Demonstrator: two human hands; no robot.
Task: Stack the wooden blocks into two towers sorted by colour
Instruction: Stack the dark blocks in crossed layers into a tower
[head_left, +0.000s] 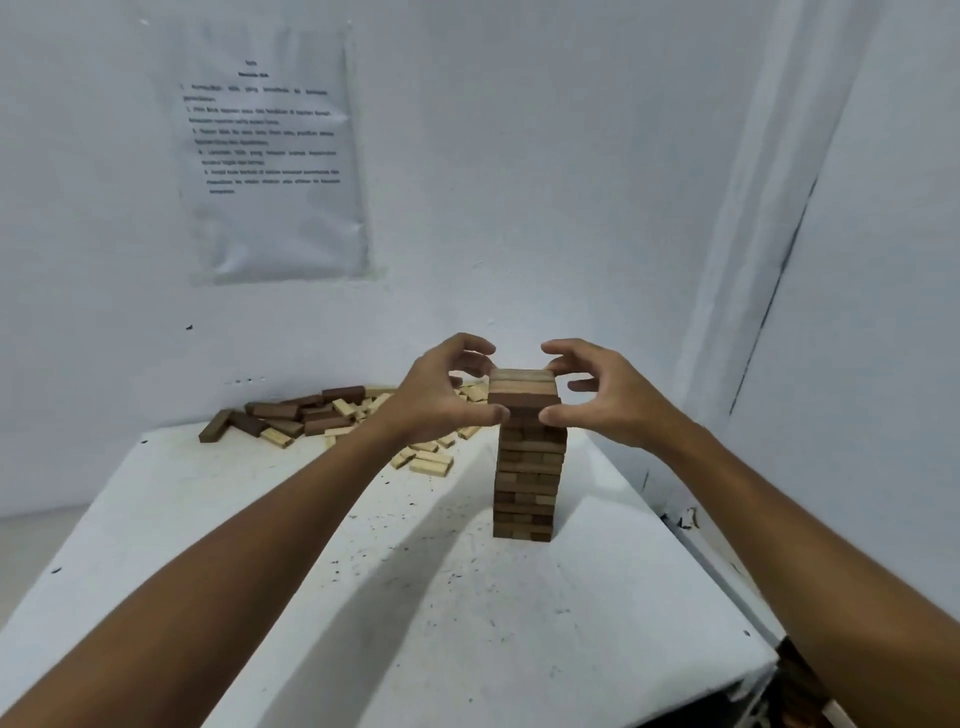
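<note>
Dark-brown wooden blocks form one tower (525, 457) standing upright on the white counter (311, 545), near its right edge and roughly midway between the near and far edges. Layers alternate in direction; the top layer shows three blocks side by side.

Both hands flank the top of the tower. The left hand (441, 395) has its thumb tip against the front left of the top layer, with the fingers curled over the far left side. The right hand (597, 395) mirrors it: thumb tip against the front right of the top layer, fingers curved, index tip at the far right top corner. Whether the far fingers press the blocks cannot be determined.

Loose blocks (332, 415) lie in a heap at the far edge of the counter, against the wall: dark blocks toward the far left corner, pale blocks spread toward the middle, partly hidden behind the left hand.

A printed sheet (270, 156) is fixed to the wall above the heap; its text is unreadable.
</note>
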